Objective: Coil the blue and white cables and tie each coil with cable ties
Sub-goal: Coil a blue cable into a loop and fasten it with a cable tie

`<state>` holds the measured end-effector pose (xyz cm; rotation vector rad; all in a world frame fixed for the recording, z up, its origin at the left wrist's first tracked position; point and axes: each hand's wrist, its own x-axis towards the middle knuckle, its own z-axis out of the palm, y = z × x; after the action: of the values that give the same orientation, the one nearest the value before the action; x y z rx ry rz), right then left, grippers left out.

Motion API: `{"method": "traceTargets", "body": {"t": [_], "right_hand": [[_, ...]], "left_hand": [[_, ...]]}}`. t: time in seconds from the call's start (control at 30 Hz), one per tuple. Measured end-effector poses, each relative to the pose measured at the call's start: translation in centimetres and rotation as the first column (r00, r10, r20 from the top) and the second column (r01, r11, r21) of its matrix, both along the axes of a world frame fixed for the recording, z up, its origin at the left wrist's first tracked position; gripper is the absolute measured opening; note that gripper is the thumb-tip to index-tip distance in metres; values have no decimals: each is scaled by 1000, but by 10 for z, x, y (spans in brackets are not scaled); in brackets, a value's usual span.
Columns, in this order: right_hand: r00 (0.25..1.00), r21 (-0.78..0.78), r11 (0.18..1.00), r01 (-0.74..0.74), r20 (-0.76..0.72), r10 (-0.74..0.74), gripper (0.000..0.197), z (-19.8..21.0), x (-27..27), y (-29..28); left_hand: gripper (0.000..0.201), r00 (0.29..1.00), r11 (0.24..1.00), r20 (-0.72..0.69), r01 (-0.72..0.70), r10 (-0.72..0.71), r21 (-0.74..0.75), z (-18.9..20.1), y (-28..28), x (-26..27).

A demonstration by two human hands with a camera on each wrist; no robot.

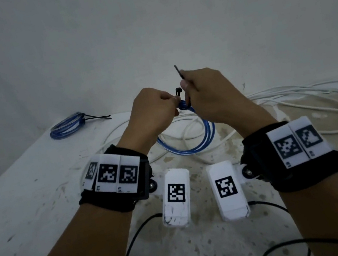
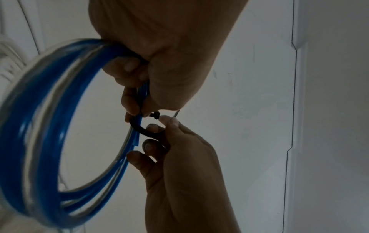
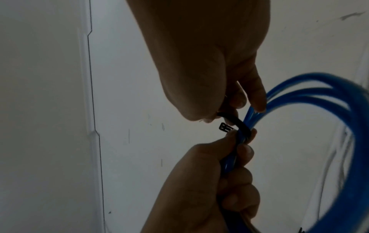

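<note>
Glossy translucent blue cable coil (image 1: 191, 144), matt black plastic cable tie (image 3: 242, 126), scuffed rough white tabletop (image 1: 40, 194)

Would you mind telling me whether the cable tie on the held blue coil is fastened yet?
Not fastened. The cable tie wraps the blue coil, but its head is empty; the right hand pinches its tail.

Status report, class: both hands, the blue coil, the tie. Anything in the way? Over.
Left hand grips blue coil. Right hand pinches black cable tie, wrapped round coil, not yet threaded. Loose white cable beneath; no obstruction.
</note>
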<state>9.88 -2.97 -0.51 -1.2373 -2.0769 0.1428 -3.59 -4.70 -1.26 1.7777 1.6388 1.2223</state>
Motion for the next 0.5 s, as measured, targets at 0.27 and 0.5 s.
{"method": "traceTargets", "body": {"t": [0.27, 0.5], "right_hand": [[996, 46, 998, 43, -76, -40, 25, 5, 2, -8], [999, 25, 1000, 13, -35, -12, 24, 8, -3, -11]], "left_hand": [[26, 997, 997, 3, -80, 80, -22, -2, 5, -10], [26, 996, 995, 16, -86, 86, -44, -2, 6, -14]]}}
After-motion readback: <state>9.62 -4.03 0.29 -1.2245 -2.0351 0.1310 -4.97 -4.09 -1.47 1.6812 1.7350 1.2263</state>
